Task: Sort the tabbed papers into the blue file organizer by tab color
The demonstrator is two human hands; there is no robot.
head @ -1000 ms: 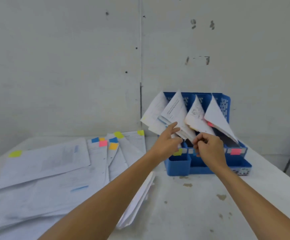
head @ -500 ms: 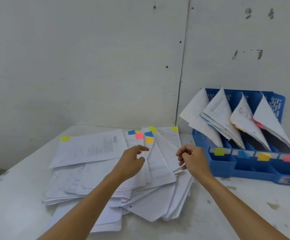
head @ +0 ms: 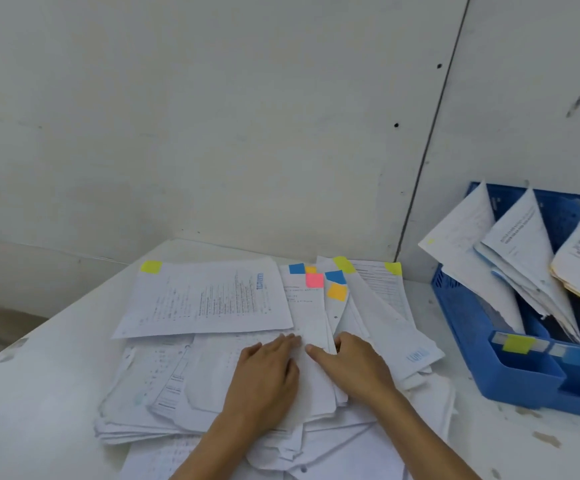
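Head view: looks down on a white table (head: pixel 39 375).
Tabbed papers (head: pixel 205 299): loose pile mid-table, coloured tabs along the far edges.
Pink-tabbed sheet (head: pixel 307 317): long axis runs near to far, tab at the far end.
Left hand (head: pixel 264 379): flat, fingers straight, pressing the pile.
Right hand (head: pixel 354 368): on the sheets, thumb reaching left; grip cannot be told.
Blue file organizer (head: pixel 524 379): at right, filed sheets leaning left.

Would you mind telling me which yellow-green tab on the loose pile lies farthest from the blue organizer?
The yellow-green tab on the leftmost sheet; the other two sit right of the pink tab, nearer the organizer.
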